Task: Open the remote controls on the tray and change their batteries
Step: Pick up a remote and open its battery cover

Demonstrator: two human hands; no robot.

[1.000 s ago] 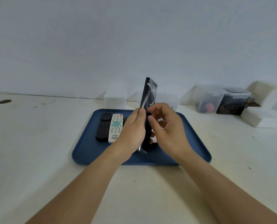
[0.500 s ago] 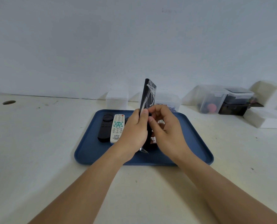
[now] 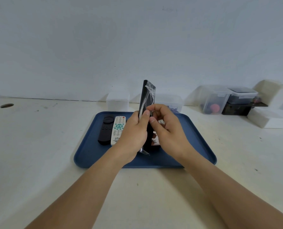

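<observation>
A long black remote (image 3: 148, 95) wrapped in clear plastic film stands upright above the blue tray (image 3: 91, 156). My left hand (image 3: 132, 134) grips its lower half from the left, thumb against the edge. My right hand (image 3: 167, 129) holds it from the right, fingers curled around its back and thumb at the front. On the tray's left lie a short black remote (image 3: 106, 129) and a white remote (image 3: 118, 129) with teal buttons. Small items on the tray behind my right hand are mostly hidden.
White foam blocks (image 3: 118, 100) and a clear box (image 3: 170, 100) stand behind the tray. At the back right are clear lidded containers (image 3: 215, 100), a dark box (image 3: 236, 108) and more white foam (image 3: 269, 118). A cable hole (image 3: 7, 105) is at the far left.
Both hands keep their hold on the wrapped remote. My right thumb has shifted slightly on its front. The view has drifted a little.
</observation>
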